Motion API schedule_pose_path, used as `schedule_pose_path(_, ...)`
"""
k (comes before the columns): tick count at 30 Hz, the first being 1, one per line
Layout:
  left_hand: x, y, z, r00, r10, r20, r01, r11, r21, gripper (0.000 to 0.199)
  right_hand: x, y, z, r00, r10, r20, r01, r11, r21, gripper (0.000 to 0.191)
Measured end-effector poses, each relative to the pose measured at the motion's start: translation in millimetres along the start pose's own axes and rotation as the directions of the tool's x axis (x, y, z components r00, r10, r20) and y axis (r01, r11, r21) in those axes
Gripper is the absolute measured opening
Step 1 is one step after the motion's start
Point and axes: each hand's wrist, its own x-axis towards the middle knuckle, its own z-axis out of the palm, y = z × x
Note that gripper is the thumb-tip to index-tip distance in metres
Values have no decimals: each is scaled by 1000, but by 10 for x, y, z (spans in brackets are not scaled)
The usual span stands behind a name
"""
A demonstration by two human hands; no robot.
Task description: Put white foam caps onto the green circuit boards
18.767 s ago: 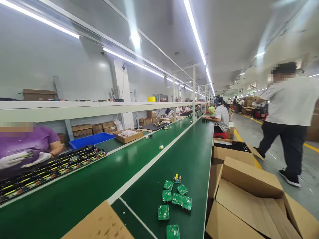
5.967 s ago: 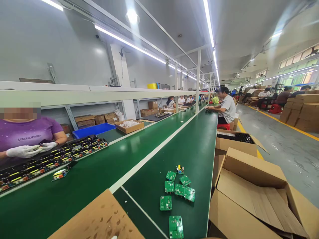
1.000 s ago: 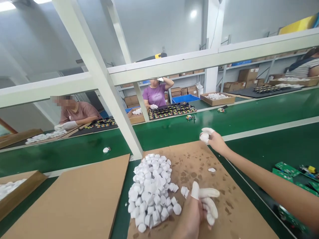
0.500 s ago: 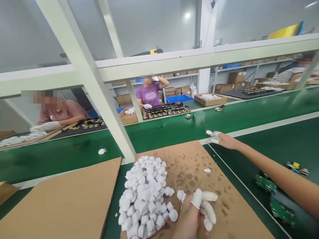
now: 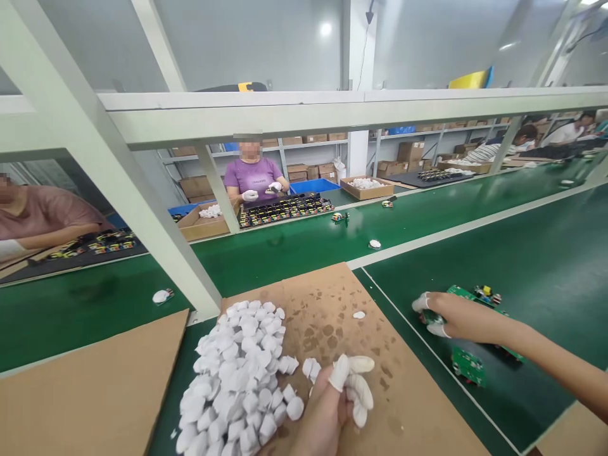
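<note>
My right hand (image 5: 446, 316), with white cots on its fingertips, grips a small green circuit board (image 5: 430, 319) above the dark green surface at the right. Fingers hide part of that board. Another circuit board (image 5: 468, 366) lies just below the hand, and a board with components (image 5: 487, 294) lies beyond it. My left hand (image 5: 335, 399), also in finger cots, rests over the brown cardboard sheet (image 5: 327, 291), fingers loosely curled and apart, with nothing visible in them. Beside it are a white pad (image 5: 311, 368) and a large pile of white pads (image 5: 242, 373).
A green conveyor belt (image 5: 285, 250) runs across, carrying a board topped with white (image 5: 375, 244) and several others. A slanted pale post (image 5: 142, 209) and a crossbar (image 5: 304, 120) stand ahead. A co-worker in a purple shirt (image 5: 254, 174) sits across, behind a tray of assembled boards (image 5: 285, 210).
My right hand has left the white-topped board on the belt and come back to the right, taking hold of a circuit board. The view has turned right. My left hand keeps its pose.
</note>
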Motion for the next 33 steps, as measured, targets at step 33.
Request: schedule_pose_path(33, -251, 85, 191, 887, -261, 381, 168, 951, 259, 74, 628, -1697, 634, 856, -517, -35, 472, 750, 464, 14)
